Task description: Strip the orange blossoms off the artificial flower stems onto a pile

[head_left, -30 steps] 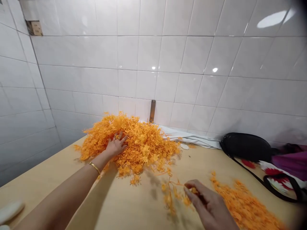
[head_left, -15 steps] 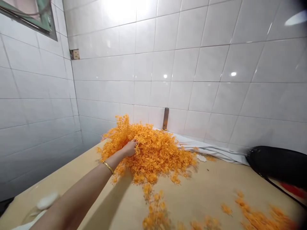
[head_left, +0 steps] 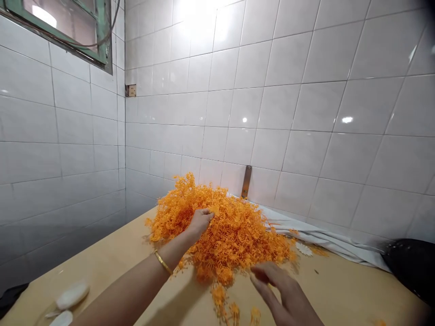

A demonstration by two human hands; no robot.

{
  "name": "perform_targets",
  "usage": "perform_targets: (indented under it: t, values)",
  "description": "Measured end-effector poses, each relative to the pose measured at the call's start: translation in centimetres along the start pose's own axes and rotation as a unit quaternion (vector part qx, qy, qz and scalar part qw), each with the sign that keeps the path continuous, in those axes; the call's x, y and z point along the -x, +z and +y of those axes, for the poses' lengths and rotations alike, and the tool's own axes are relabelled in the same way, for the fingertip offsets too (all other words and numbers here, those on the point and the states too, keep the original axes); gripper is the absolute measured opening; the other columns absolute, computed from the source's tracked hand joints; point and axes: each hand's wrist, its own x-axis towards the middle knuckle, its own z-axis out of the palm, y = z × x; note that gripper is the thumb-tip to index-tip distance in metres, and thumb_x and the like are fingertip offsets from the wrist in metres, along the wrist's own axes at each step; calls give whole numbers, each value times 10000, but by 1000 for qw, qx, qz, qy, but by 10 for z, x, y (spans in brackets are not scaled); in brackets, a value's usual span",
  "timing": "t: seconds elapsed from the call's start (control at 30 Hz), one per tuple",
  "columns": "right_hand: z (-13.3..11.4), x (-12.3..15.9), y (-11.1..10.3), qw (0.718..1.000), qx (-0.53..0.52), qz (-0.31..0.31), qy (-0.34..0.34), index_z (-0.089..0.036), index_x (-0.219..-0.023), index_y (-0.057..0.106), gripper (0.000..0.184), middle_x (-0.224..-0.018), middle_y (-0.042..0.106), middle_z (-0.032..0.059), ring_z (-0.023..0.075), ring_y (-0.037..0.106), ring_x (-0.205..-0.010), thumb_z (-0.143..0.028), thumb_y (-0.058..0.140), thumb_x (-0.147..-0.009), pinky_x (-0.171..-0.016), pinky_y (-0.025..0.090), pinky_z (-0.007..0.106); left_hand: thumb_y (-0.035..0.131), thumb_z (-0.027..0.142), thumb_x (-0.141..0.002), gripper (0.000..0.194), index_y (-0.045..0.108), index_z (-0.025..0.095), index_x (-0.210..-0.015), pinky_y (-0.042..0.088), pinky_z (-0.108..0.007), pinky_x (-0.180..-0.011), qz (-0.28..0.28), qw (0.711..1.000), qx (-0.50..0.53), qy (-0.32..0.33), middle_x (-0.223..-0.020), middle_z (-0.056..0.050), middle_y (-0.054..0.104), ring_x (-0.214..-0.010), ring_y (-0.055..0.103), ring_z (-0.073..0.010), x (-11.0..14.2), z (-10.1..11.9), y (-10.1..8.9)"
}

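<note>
A large heap of orange, flower-shaped plastic pieces (head_left: 238, 231) lies on the table against the back wall. My left hand (head_left: 200, 220), with a gold bangle on its wrist, reaches over the middle of the heap. Its thumb and fingers are pinched on an orange plastic flower piece (head_left: 214, 209). In front of the heap's right side, my right hand (head_left: 275, 287) hovers low over the table. Its thumb and fingers are apart, and nothing shows between them. Several loose orange pieces (head_left: 219, 296) lie between the heap and the near edge of the view.
The tan tabletop (head_left: 343, 290) runs to the tiled wall. Crumpled white cloth (head_left: 326, 237) lines its back edge, with a white scalloped piece (head_left: 303, 249) in front. A black round object (head_left: 411, 267) stands at right. White oval objects (head_left: 73, 294) lie at left.
My left hand has come up out of the heap with an orange piece at its fingertips. My right hand has come into view. The camera has turned slightly left and up.
</note>
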Motion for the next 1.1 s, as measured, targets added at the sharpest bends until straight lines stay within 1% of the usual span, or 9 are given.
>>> perform_targets:
  t: [0.1, 0.2, 0.3, 0.4, 0.5, 0.6, 0.73, 0.9, 1.1]
  values:
    - [-3, -51, 5, 997, -73, 11, 20, -183, -801, 555, 315, -707, 567, 39, 162, 530, -676, -431, 361, -802, -589, 421, 243, 476, 284, -716, 295, 304, 177, -501, 222, -208, -454, -22, 996, -26, 77, -472, 64, 244, -432, 245, -57, 9, 5, 14]
    - [4, -101, 20, 992, -104, 59, 36, -166, -825, 557, 353, -714, 570, 40, 162, 532, -663, -463, 372, -783, -590, 416, 255, 397, 263, -755, 284, 278, 180, -511, 214, -208, -451, -13, 980, -101, 169, -479, 54, 260, -454, 253, -69, 21, 2, 31]
    - [14, -139, 42, 990, -103, 66, 65, -150, -957, 545, 435, -762, 584, 54, 177, 540, -697, -503, 421, -736, -609, 411, 268, 340, 200, -773, 216, 378, 173, -562, 235, -211, -460, 3, 960, -165, 224, -505, 33, 370, -473, 321, -80, 37, -12, 47]
    - [24, -157, 61, 996, -54, 24, 69, -130, -1008, 534, 451, -755, 589, 56, 178, 540, -681, -420, 534, -663, -601, 397, 264, 329, 167, -778, 217, 461, 166, -605, 270, -218, -474, -21, 934, -227, 274, -528, 12, 440, -486, 375, -90, 51, -26, 50]
    - [33, -160, 67, 999, -20, 5, 39, -145, -767, 592, 186, -679, 576, 32, 156, 516, -632, -270, 500, -664, -578, 364, 244, 297, 225, -821, 308, 497, 162, -597, 343, -229, -542, -42, 896, -280, 342, -582, -17, 490, -560, 437, -109, 53, -38, 38]
    - [35, -157, 57, 1000, -14, 21, 18, -171, -562, 517, 218, -550, 497, -3, 137, 458, -563, -254, 393, -721, -533, 313, 234, 252, 232, -844, 331, 571, 157, -798, 387, -288, -719, 11, 860, -334, 386, -826, -72, 561, -794, 495, -153, 42, -50, 21]
    - [19, -150, 38, 998, 23, 62, -14, -183, -481, 380, 275, -480, 387, -29, 114, 373, -496, -264, 359, -743, -497, 243, 230, 328, 274, -823, 403, 389, 269, -1221, 263, -472, -905, 70, 796, -464, 383, -1305, -86, 334, -1210, 216, -284, 13, -72, 8]
    - [-5, -125, 22, 993, 94, 55, -49, -178, -480, 328, 276, -465, 353, -32, 99, 339, -471, -223, 345, -751, -484, 207, 230, 277, 367, -833, 432, 328, 308, -1257, 273, -531, -879, 57, 778, -568, 261, -1345, -51, 301, -1243, 153, -297, -15, -85, 8]
    - [-6, -81, 14, 993, 113, 24, -22, -176, -498, 299, 274, -469, 349, -32, 91, 321, -465, -211, 346, -766, -479, 185, 237, 324, 227, -807, 461, 320, 251, -1267, 392, -473, -795, 0, 760, -598, 255, -1268, -85, 410, -1245, 168, -288, -16, -79, 8]
